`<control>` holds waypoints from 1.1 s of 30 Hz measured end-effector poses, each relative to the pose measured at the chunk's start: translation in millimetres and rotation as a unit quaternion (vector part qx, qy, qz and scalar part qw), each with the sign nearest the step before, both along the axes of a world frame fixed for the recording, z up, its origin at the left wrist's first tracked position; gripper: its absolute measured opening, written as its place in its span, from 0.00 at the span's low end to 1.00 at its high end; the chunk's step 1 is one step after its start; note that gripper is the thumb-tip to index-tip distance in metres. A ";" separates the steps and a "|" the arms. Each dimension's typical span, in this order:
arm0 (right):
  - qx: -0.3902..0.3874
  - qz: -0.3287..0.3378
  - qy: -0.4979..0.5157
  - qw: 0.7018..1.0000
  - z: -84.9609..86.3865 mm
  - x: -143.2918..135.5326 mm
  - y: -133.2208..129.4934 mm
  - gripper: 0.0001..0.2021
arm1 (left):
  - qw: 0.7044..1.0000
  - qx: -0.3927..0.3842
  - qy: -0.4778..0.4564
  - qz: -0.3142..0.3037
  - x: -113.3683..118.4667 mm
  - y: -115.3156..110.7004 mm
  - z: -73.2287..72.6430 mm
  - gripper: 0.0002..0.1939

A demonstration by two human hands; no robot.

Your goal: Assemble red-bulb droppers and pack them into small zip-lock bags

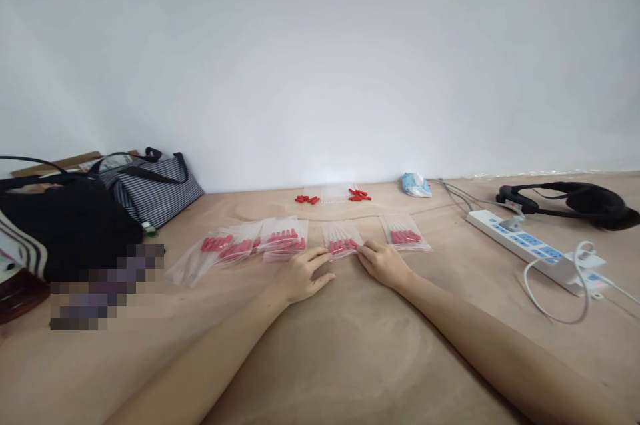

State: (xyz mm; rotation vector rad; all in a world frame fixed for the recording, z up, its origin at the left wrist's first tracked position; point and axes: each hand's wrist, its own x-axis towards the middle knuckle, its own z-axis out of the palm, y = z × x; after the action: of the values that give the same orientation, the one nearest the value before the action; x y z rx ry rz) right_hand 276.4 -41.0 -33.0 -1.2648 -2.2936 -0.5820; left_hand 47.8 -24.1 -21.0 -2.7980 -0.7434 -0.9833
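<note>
A small clear plastic bag (341,233) lies flat on the table with several thin red-handled pieces inside, their exact kind unclear. At its lower left corner is my left hand (301,275), fingers stretched out and the thumb apart. The fingers of my right hand (384,265) are drawn together on the bag's lower right corner. Right of it lies another filled bag (404,233). To the left, several similar bags (284,237) overlap in a spread row. Beyond them are two loose groups of red pieces, a left group (307,199) and a right group (360,195), with clear plastic (334,193) between.
At the left stand a black bag (75,225) and a striped bag (157,191), near a small bottle (149,229). A white power strip (530,248) with cables lies at the right, before a black headset-like device (595,205). A blue-white crumpled packet (415,185) sits by the wall.
</note>
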 end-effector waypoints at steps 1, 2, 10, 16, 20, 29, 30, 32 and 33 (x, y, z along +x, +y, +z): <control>0.002 0.012 0.003 1.000 -0.8 0.8 -1.6 0.11 | 1.000 0.011 0.006 0.000 1.8 0.8 0.2 0.13; 0.004 0.024 0.008 1.000 -1.4 1.6 -3.4 0.11 | 1.000 0.023 0.011 0.001 4.1 1.5 0.8 0.11; 0.032 0.070 0.030 0.997 0.6 6.2 -1.1 0.12 | 0.990 0.133 0.039 0.022 14.9 9.0 4.1 0.12; 0.076 0.083 0.000 0.994 5.1 10.5 3.7 0.11 | 0.977 0.202 0.068 -0.022 6.0 11.4 6.0 0.13; 0.074 0.099 0.012 0.992 4.9 11.5 4.7 0.10 | 0.962 0.256 0.092 -0.030 1.0 17.2 8.5 0.13; 0.108 0.175 -0.012 0.978 2.5 18.1 11.8 0.11 | 0.950 0.289 0.091 -0.071 -3.0 23.7 9.8 0.12; 0.113 0.179 -0.018 0.977 2.8 18.8 12.2 0.11 | 0.950 0.291 0.087 -0.073 -3.4 24.3 10.1 0.12; 0.123 0.180 -0.025 0.976 3.7 19.3 12.8 0.11 | 0.949 0.295 0.085 -0.073 -3.9 25.0 10.5 0.12; 0.128 0.178 -0.028 0.975 4.1 19.3 12.9 0.10 | 0.948 0.296 0.089 -0.072 -3.9 25.0 10.7 0.12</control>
State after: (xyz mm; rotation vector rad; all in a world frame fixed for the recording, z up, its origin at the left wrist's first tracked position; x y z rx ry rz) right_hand 295.7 -28.1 -28.9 -0.7035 -2.3233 -0.7570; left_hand 44.0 0.9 -10.3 -2.3796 -0.1724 -0.7893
